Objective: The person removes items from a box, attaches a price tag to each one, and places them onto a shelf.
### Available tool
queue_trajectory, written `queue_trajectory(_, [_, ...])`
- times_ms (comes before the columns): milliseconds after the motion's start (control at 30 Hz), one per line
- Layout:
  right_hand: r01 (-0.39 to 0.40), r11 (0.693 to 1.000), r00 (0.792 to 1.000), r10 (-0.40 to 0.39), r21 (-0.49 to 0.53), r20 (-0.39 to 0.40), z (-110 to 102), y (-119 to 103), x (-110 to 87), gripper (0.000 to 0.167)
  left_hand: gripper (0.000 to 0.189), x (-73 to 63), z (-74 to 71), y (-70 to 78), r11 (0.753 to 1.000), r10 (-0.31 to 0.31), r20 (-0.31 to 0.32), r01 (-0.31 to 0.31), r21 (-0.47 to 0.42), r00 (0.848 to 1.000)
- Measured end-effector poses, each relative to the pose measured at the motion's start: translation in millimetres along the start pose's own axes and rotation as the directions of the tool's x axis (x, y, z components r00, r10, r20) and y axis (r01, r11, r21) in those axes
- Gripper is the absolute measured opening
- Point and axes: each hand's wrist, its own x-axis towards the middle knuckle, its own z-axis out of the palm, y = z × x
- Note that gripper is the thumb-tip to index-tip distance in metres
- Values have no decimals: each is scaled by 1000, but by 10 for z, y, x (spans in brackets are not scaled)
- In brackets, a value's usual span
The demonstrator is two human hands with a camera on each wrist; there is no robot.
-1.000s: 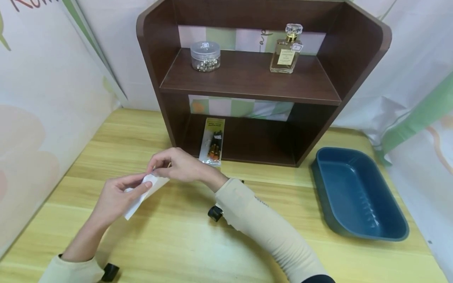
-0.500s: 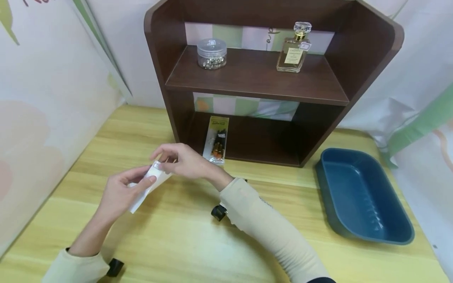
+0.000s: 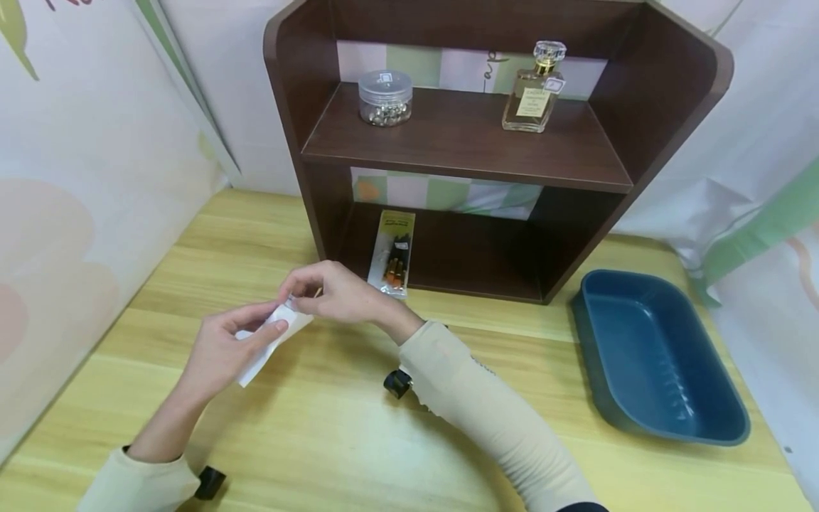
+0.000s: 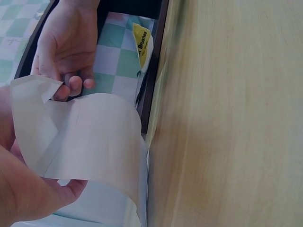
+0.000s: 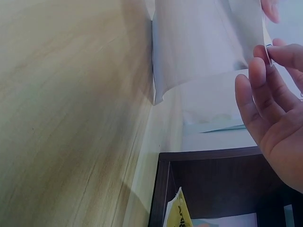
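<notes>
Both hands hold a folded white paper (image 3: 296, 322) over the left part of the table. My left hand (image 3: 220, 347) pinches it from the near side, thumb on the face toward me. At its upper edge my right hand (image 3: 342, 293) grips a corner between thumb and fingertips. In the left wrist view the paper (image 4: 97, 139) bows into a curve, and a creased flap stands up beside the right fingertips. The right wrist view shows the right thumb and index finger at the edge of the paper (image 5: 203, 42), the other fingers loosely bent.
A dark brown shelf (image 3: 467, 167) stands behind the hands. It bears a clear jar of silvery beads (image 3: 386, 99), a perfume bottle (image 3: 534, 92) and a packet of brushes (image 3: 393, 252). A blue plastic basin (image 3: 652, 348) sits on the table at right.
The right hand's fingers have shifted along the paper's upper edge, away from the left fingers, and more of that edge shows. The head view has turned slightly left.
</notes>
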Motion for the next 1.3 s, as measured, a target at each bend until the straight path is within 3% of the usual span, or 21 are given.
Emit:
queue_trajectory(267, [18, 1000, 1000, -18, 6, -8, -1, -7, -7, 13, 34, 3, 8, -2, 1000, -6, 5, 6, -4, 1000])
queue_trajectory(433, [-14, 999, 997, 16, 32, -82, 22, -14, -15, 10, 36, 11, 9, -1, 999, -27, -23, 27, -21, 999])
queue_trajectory(633, [-89, 988, 983, 107, 123, -149, 62, -17, -14, 18, 41, 34, 36, 14, 999, -26, -91, 22, -36, 996])
queue_trajectory(800, [-111, 977, 972, 145, 184, -184, 71, -10, -14, 20, 31, 48, 73, 20, 1000, 6, -154, -9, -16, 988])
queue_trajectory(900, [-126, 972, 961, 169, 197, -220, 86, 13, -7, 19, 27, 49, 93, 25, 999, -17, -204, 9, -39, 979])
queue_trajectory(1133, [-181, 981, 921, 193, 68, -337, 158, 32, 8, 11, 24, 69, 149, 30, 994, -58, -306, 25, -110, 950])
queue_trajectory(1300, [-223, 974, 907, 221, 37, -358, 169, 20, 5, 5, 24, 75, 170, 36, 990, -70, -327, 27, -135, 942])
